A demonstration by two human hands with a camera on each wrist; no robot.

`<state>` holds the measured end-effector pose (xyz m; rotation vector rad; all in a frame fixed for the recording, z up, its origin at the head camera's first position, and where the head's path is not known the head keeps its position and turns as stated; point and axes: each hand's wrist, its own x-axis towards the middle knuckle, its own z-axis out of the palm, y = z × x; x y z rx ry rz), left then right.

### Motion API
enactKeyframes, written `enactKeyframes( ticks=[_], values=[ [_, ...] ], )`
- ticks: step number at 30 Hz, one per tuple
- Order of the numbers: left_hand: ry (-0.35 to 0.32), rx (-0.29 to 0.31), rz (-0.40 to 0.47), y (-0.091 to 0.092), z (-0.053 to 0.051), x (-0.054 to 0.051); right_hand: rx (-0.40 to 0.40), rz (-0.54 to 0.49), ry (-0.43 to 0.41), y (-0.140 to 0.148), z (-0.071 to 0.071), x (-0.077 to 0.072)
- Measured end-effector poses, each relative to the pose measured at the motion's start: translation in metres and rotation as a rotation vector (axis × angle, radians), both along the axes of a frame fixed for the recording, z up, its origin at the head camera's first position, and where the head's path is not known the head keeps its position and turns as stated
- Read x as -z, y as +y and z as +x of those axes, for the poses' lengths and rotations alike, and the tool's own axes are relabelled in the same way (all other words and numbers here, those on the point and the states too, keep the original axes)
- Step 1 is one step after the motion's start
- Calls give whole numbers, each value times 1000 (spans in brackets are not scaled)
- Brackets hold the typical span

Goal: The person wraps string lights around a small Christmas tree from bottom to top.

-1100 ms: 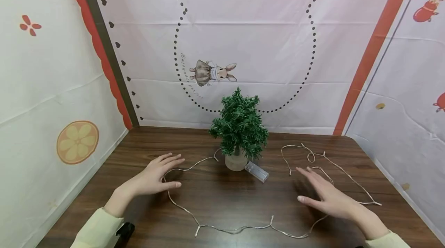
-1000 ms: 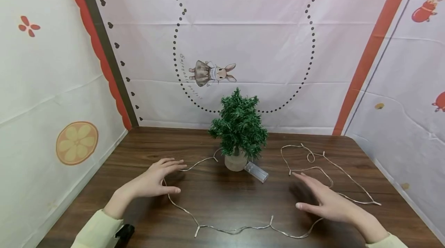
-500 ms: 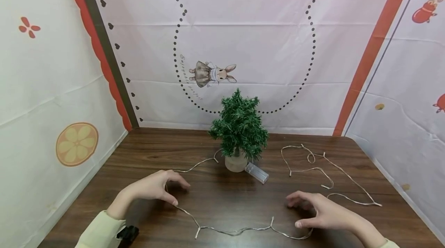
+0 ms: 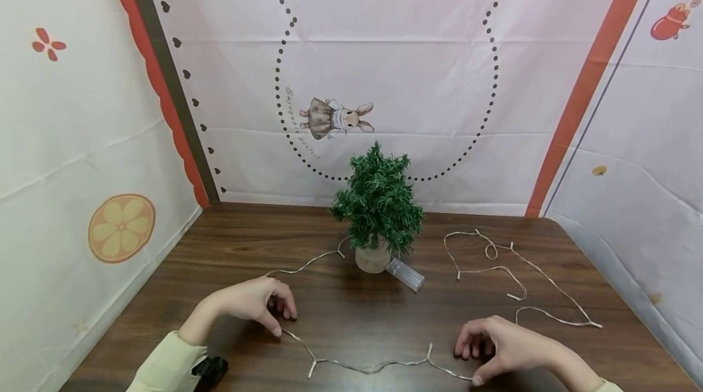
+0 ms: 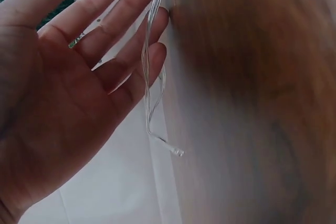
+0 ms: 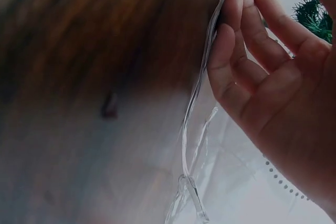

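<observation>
A string of fairy lights [image 4: 342, 363] lies looped over the brown table. My left hand [image 4: 254, 301] is low over its left part, fingers bent downward and thumb tip at the wire. In the left wrist view the wire [image 5: 146, 85] runs by the fingertips, with no pinch visible. On the other side, my right hand [image 4: 509, 346] has bent fingers, its thumb by the wire and a gap between thumb and fingers. The wire [image 6: 195, 92] passes close to those fingertips in the right wrist view. Behind stands a small green artificial tree [image 4: 379, 193] with a clear battery box [image 4: 406, 274] beside its base.
More of the wire spreads in loose curves on the right side of the wooden table [image 4: 340, 312]. A printed white cloth [image 4: 417, 87] hangs behind the table, with further cloths at both sides.
Both hands have come down and nearer the person, towards the front stretch of wire. Their fingers, earlier outstretched, are now bent. The tree and battery box have stayed put.
</observation>
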<state>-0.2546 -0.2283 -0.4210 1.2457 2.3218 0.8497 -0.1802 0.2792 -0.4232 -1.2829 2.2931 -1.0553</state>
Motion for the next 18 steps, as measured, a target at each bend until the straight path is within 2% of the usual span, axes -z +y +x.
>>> enactKeyframes(
  ticks=[4, 9, 18],
  values=[
    [-49, 1, -7, 1, 0, 2, -38, 9, 42, 0, -1, 2],
    [-71, -20, -20, 2, 3, 1, -50, 47, 81, 0, -1, 4],
    [-57, -22, -57, 3, 5, -2, -40, 76, 99, 3, -3, 1]
  ],
)
